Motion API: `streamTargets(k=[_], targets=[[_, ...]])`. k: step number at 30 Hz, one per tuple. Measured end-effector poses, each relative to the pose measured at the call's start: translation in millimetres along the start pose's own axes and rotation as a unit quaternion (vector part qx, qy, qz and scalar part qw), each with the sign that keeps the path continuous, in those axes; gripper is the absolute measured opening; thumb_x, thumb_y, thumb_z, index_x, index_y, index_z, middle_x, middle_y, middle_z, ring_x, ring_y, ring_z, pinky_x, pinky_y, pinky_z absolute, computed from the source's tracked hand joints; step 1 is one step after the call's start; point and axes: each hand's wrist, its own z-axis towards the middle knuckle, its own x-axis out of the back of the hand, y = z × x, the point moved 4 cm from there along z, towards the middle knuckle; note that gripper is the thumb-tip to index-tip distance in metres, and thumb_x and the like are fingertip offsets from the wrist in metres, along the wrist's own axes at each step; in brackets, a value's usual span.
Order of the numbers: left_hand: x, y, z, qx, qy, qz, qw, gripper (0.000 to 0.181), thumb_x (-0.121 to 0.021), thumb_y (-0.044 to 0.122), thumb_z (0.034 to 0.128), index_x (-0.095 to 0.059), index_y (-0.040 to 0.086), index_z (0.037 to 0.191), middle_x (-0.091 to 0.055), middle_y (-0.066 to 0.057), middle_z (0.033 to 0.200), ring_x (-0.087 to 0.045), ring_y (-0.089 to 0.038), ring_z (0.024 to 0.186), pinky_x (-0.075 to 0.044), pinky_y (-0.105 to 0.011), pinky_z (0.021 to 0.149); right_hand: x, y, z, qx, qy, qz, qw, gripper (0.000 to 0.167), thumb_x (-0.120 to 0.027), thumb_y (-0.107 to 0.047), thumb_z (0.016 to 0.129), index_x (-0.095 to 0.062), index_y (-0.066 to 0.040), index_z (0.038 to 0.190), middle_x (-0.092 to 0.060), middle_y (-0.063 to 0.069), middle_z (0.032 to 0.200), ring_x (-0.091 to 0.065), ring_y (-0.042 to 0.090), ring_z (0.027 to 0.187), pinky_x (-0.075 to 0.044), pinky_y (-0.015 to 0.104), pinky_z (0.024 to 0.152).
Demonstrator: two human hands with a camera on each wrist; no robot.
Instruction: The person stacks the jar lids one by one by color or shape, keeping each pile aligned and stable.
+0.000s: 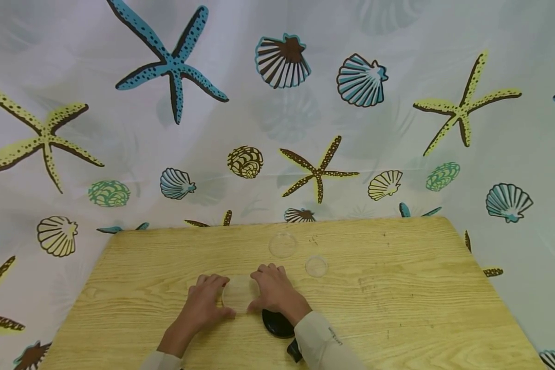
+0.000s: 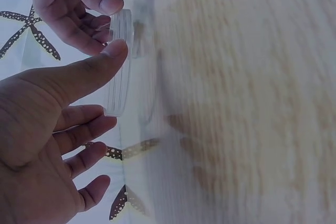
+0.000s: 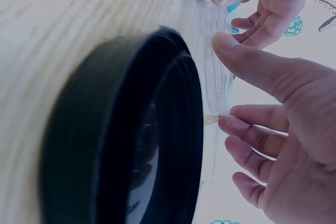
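A clear round petri dish (image 1: pixel 237 295) is between my two hands in the head view, its lid and base stacked edge to edge as far as the wrist views show. My left hand (image 1: pixel 206 301) pinches its left rim, thumb on one face and fingertips on the other. From the opposite side my right hand (image 1: pixel 276 292) grips the right rim the same way. In the left wrist view the dish (image 2: pixel 119 90) looks slightly off the table. Beside my right wrist lies a black magnifying glass (image 1: pixel 277 326), partly hidden by the sleeve; its thick black rim (image 3: pixel 79 129) fills much of the right wrist view.
Two more clear round dishes lie farther back on the wooden table (image 1: pixel 398 288): a larger one (image 1: pixel 282 244) and a smaller one (image 1: pixel 316 265). A white curtain (image 1: pixel 240 118) printed with starfish and shells hangs behind and at both sides.
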Motion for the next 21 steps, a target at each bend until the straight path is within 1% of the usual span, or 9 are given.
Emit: streamTargets(k=[5,11,16,21], targets=[[4.0,1.5,-1.0,0.004,-0.004,-0.006,1.0,0.069,-0.086,0.033,0.0643,-0.059,0.007,0.122,-0.06,-0.007,0.121,-0.047,-0.03,0.113,-0.039,-0.055,0.087,4,-1,-1.3,0.008,0.003,-0.005,1.0,0.069,-0.077,-0.053,0.072,-0.059,-0.014,0.127,-0.059,0.001,0.122,-0.052,0.019,0.105,-0.038,0.034,0.087],[7.3,4.4,-0.2,0.001,-0.008,-0.011,0.9999,0.07,-0.086,0.032,0.066,-0.058,0.007,0.125,-0.059,-0.007,0.124,-0.046,-0.03,0.115,-0.038,-0.055,0.088,12,-1,-3.5,0.005,0.004,-0.007,1.0,0.07,-0.076,-0.053,0.072,-0.059,-0.015,0.128,-0.058,0.001,0.124,-0.052,0.02,0.107,-0.039,0.036,0.089],[9.2,9.4,2.1,-0.004,-0.009,-0.005,0.9999,0.068,-0.085,0.032,0.0677,-0.058,0.008,0.126,-0.059,-0.007,0.125,-0.046,-0.029,0.114,-0.038,-0.055,0.088,19,1,-5.8,0.002,0.004,-0.007,1.0,0.069,-0.076,-0.053,0.073,-0.059,-0.015,0.128,-0.058,0.001,0.124,-0.052,0.02,0.109,-0.04,0.037,0.091],[12.1,15.5,3.4,-0.017,0.002,0.0,0.9999,0.067,-0.084,0.035,0.068,-0.058,0.009,0.124,-0.059,-0.005,0.122,-0.047,-0.028,0.112,-0.04,-0.054,0.086,24,5,-7.2,0.002,0.003,-0.002,1.0,0.069,-0.076,-0.052,0.073,-0.058,-0.015,0.129,-0.058,0.001,0.125,-0.052,0.021,0.111,-0.04,0.039,0.093]])
